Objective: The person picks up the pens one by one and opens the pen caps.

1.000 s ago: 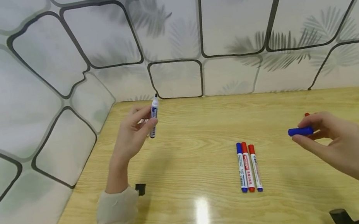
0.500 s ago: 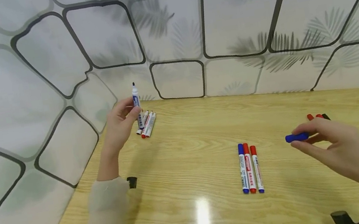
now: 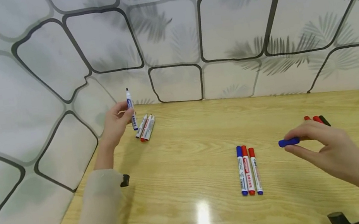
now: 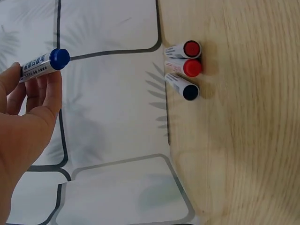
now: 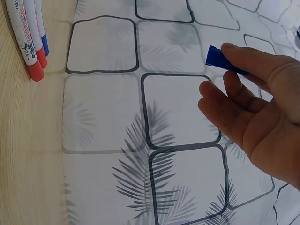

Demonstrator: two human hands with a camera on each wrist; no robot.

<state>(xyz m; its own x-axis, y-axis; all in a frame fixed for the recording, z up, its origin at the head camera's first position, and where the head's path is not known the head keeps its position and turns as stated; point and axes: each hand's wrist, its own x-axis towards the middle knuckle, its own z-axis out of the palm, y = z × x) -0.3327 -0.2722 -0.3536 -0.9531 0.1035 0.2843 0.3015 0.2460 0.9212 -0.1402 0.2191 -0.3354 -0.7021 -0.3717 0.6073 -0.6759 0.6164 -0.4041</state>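
Between thumb and fingers, my left hand [image 3: 113, 125] holds an uncapped marker [image 3: 131, 109] nearly upright, dark tip up. Its blue end [image 4: 59, 59] faces the left wrist camera. Just right of that hand, several uncapped markers [image 3: 145, 128] lie side by side on the table, with red and black ends. My right hand [image 3: 330, 150] pinches a blue marker cap [image 3: 289, 142] by one end, well above the table in the right wrist view. Behind that hand lie red caps [image 3: 317, 119] and a black cap [image 3: 324, 120], partly covered by its fingers.
Three capped markers stand in a row at mid-table: a blue-capped marker [image 3: 241, 170], a red-capped marker [image 3: 248, 169] and a shorter red-capped one. The wooden table [image 3: 180, 159] meets a patterned wall [image 3: 178, 82] at the back and another at the left.
My left hand has moved left with the uncapped marker and turned it more upright, leaving the loose markers behind it in view. My right hand has shifted slightly left and down with the blue cap.
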